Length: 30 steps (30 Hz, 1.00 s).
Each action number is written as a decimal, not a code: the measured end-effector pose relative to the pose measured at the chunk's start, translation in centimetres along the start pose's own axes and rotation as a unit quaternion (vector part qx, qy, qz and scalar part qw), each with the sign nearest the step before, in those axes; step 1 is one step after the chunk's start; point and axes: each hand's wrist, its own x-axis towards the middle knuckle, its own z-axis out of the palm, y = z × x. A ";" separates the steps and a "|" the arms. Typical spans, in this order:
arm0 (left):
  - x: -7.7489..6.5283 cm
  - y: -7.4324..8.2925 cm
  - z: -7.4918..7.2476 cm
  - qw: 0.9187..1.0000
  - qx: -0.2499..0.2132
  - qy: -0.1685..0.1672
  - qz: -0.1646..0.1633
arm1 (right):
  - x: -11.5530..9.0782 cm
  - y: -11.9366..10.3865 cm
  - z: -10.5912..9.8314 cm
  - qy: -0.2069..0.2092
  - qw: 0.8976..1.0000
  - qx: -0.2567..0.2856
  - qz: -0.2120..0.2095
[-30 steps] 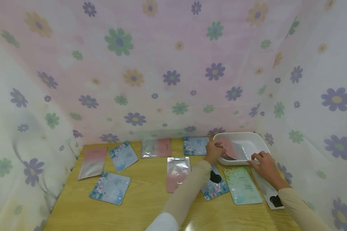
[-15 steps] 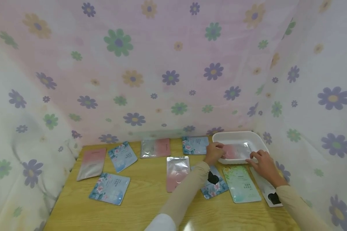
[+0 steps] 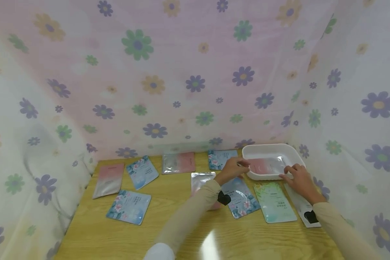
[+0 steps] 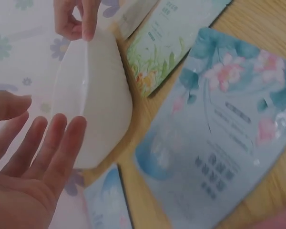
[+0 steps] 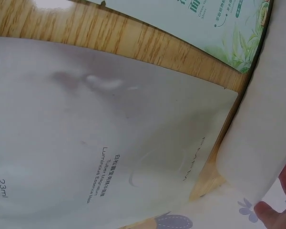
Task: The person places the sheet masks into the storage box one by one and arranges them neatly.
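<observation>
A white plastic tray [image 3: 287,150] stands at the back right of the table, with a pink-and-silver sheet mask packet [image 3: 266,165] lying flat inside. My left hand [image 3: 230,169] hovers by the tray's left front corner; in the left wrist view its fingers [image 4: 62,143] are extended and hold nothing. With thumb and fingertips, my right hand [image 3: 300,182] pinches the front rim near the right corner. Just below the left hand lies a blue floral mask packet [image 3: 242,198]. A green packet [image 3: 275,202] and a silver-white one [image 5: 109,133] lie in front of the tray.
Other packets lie across the wooden table [image 3: 169,216]: pink-and-silver ones [image 3: 108,180] and blue floral ones [image 3: 130,206]. One pink packet [image 3: 203,177] is partly under my left forearm. Flowered cloth [image 3: 182,72] rises behind and on both sides.
The pink-and-silver packet has gone from tilted in the left hand to flat in the tray. My left hand has let go and drawn back left; the right has stayed at the rim.
</observation>
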 end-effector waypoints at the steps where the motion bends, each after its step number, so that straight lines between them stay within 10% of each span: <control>1: -0.3 0.2 -0.4 1.000 0.004 -0.005 -0.003 | 0.0 0.1 0.0 0.000 1.000 -0.001 0.001; 17: -6.9 0.3 -7.5 0.994 0.075 -0.075 -0.003 | -1.1 0.3 -0.5 -0.070 0.995 -0.025 0.067; 30: -17.1 -1.8 -16.5 0.997 0.053 0.015 -0.052 | -0.6 -0.4 0.8 -0.049 0.998 -0.006 0.048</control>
